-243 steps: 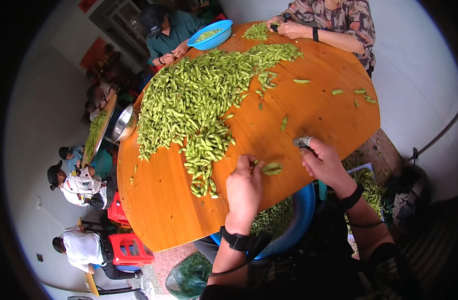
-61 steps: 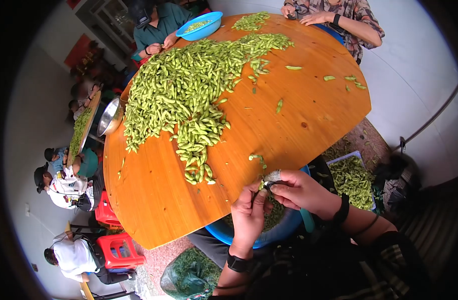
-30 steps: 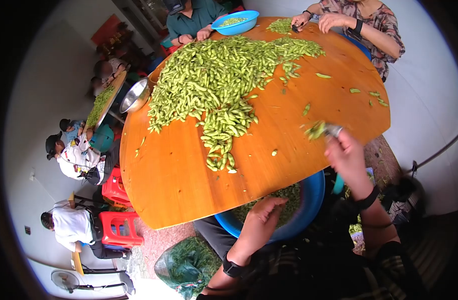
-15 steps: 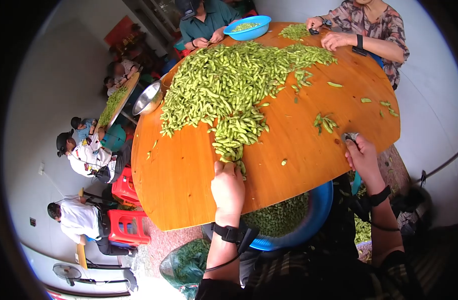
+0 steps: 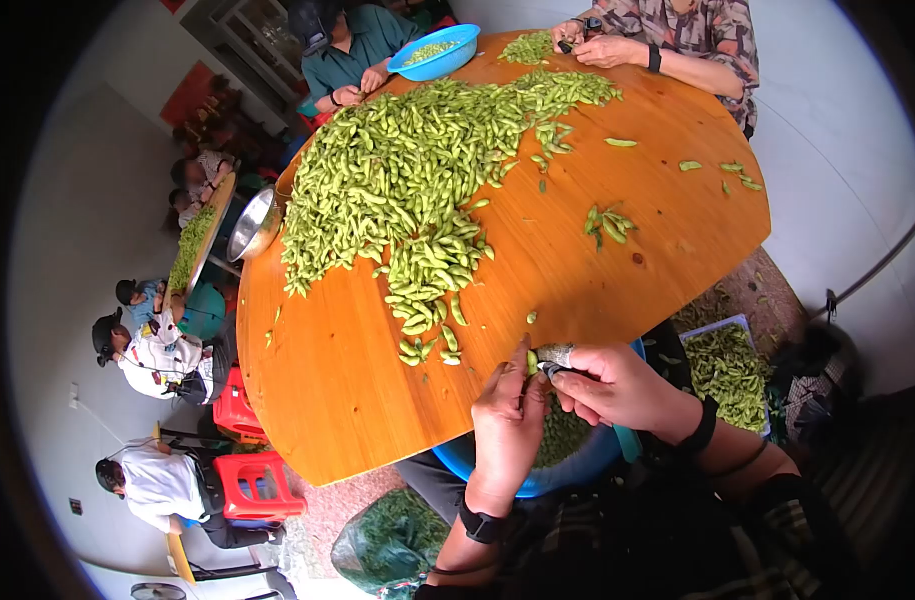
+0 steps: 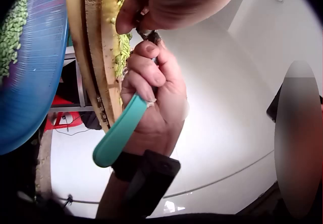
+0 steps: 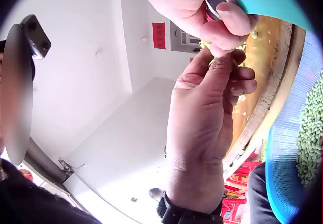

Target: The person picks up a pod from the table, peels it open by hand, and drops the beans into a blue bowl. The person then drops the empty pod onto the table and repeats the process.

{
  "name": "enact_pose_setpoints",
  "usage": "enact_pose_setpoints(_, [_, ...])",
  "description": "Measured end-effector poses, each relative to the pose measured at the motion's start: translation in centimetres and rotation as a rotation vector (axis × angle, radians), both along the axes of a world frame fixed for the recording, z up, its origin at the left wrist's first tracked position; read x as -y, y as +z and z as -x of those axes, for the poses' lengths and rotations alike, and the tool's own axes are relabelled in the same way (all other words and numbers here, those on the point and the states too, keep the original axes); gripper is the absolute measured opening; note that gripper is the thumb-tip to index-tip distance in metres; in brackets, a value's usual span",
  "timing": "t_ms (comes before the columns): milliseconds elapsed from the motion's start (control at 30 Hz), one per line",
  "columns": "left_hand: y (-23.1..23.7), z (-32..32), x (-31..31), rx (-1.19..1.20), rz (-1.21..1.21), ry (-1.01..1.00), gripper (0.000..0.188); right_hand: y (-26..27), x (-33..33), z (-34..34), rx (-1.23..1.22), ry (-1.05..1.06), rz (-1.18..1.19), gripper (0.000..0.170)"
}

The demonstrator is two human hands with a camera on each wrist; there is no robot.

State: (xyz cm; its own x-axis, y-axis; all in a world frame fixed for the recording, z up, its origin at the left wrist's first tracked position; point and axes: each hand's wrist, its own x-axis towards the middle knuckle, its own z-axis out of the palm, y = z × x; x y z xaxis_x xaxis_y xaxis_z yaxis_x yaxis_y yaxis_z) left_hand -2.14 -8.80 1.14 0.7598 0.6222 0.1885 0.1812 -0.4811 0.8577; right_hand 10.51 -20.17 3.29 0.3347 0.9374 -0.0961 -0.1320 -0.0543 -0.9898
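My left hand (image 5: 507, 425) pinches a green soybean pod (image 5: 532, 362) between thumb and fingers, close to the table's front edge. Meeting it there is my right hand (image 5: 617, 385), which grips a teal-handled tool; its flat handle (image 6: 118, 133) sticks out below the palm. Grey wrapping (image 5: 554, 354) covers a right fingertip beside the pod. At the fingertips the tool's dark end (image 6: 151, 36) is mostly hidden. Below both hands sits a blue basin (image 5: 617, 455) holding many shelled beans (image 7: 310, 138). A big heap of pods (image 5: 397, 190) covers the left and far part of the wooden table (image 5: 347, 400).
A small pile of pods (image 5: 609, 224) lies right of centre. Two people sit across the table, near a light-blue basin (image 5: 447, 65). A steel bowl (image 5: 254, 225) stands at the left edge, red stools (image 5: 257, 485) beyond. A crate of pods (image 5: 727, 370) is on the floor.
The right hand dropped a clump onto the table right of centre. The left hand then reached the heap's front tip and came back with a pod. Both hands now meet over the basin.
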Motion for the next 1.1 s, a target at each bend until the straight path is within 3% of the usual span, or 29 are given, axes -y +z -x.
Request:
enact_pose_setpoints(133, [0.4,0.0,0.7,0.007,-0.199,0.022,0.041,-0.4,0.2,0.3,0.037,-0.010,0.021,0.012])
enact_pose_setpoints(367, [-1.2,0.7,1.5,0.015,-0.151,0.044,0.038,-3.6,-0.2,1.9,0.333,-0.209,-0.238,0.009])
enact_pose_setpoints(433, [-1.1,0.9,1.4,0.020,0.032,0.010,0.035,-3.2,-0.1,1.8,-0.007,-0.156,-0.114,0.008])
enact_pose_setpoints(467, [-1.1,1.1,1.2,0.018,0.034,0.009,0.035,-2.8,0.1,1.5,-0.008,-0.158,-0.112,0.008])
enact_pose_setpoints(533, [-1.1,1.4,0.8,0.170,0.456,-0.093,0.031,-1.6,0.7,0.3,-0.308,0.026,0.023,0.010])
enact_pose_setpoints(567, [-1.0,1.6,0.5,0.170,0.459,-0.095,0.031,-1.2,0.8,-0.1,-0.308,0.023,0.026,0.010])
enact_pose_setpoints(633, [-0.9,2.1,-0.4,0.215,0.854,-0.199,0.032,-0.4,0.9,-0.6,-0.363,0.106,0.084,0.013])
enact_pose_setpoints(767, [-1.6,2.0,-0.9,0.372,1.163,-0.280,0.034,0.8,1.0,-0.6,-0.375,0.090,0.125,0.014])
enact_pose_setpoints(800, [-1.5,1.9,-0.6,0.378,1.160,-0.278,0.034,0.6,0.8,-0.4,-0.371,0.095,0.125,0.014])
enact_pose_setpoints(867, [-1.1,1.7,0.4,0.228,0.701,-0.122,0.035,-0.4,0.5,0.6,-0.142,-0.011,0.091,0.009])
enact_pose_setpoints(900, [-0.9,1.8,0.6,0.231,0.701,-0.119,0.035,-0.5,0.5,1.1,-0.140,-0.007,0.092,0.009])
enact_pose_setpoints(967, [-0.6,1.8,0.9,0.021,0.266,-0.067,0.035,-0.7,0.3,1.9,0.308,-0.122,-0.135,0.008])
enact_pose_setpoints(1000, [-1.3,1.5,0.7,0.089,0.074,-0.013,0.029,-1.0,0.3,2.0,0.336,-0.127,-0.143,0.011])
enact_pose_setpoints(1033, [-1.6,1.5,0.6,0.091,0.075,-0.009,0.029,-1.0,0.4,2.1,0.337,-0.122,-0.143,0.011])
enact_pose_setpoints(1100, [-1.9,1.6,0.7,0.245,0.377,-0.047,0.019,-0.8,0.5,2.2,0.187,-0.091,-0.055,0.013])
